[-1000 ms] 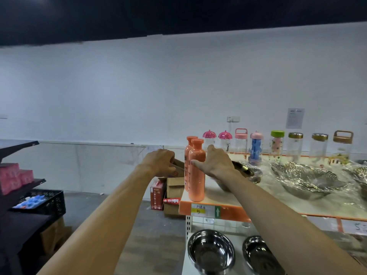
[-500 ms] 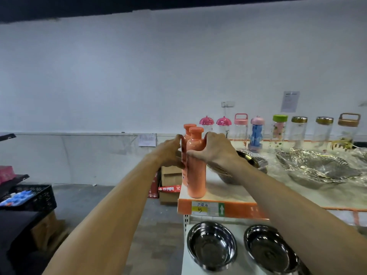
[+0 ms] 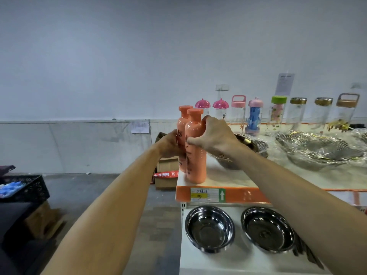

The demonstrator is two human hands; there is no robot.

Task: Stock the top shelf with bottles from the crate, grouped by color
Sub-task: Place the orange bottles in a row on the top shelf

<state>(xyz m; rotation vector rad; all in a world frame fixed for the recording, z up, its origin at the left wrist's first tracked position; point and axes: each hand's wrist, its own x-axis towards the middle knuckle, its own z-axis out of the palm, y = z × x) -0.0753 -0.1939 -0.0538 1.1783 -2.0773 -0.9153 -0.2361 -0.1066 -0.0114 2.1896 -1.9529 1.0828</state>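
Two orange bottles stand upright, one behind the other, at the left end of the top shelf (image 3: 234, 180). My right hand (image 3: 215, 136) grips the near orange bottle (image 3: 196, 165) from the right, thumb on its front. My left hand (image 3: 170, 144) holds the far orange bottle (image 3: 181, 126) from the left; its fingers are partly hidden behind the bottles. A black crate (image 3: 29, 187) with blue bottles sits at the far left.
Clear bottles with pink, green and gold lids (image 3: 278, 114) line the shelf's back. Metal baskets (image 3: 317, 151) wrapped in plastic lie to the right. Two steel bowls (image 3: 210, 229) sit on the lower shelf. Cardboard boxes (image 3: 165, 171) stand on the floor behind the shelf end.
Both hands have closed in on the two orange bottles from either side. The bottles stand closer together, and my view has tilted down.
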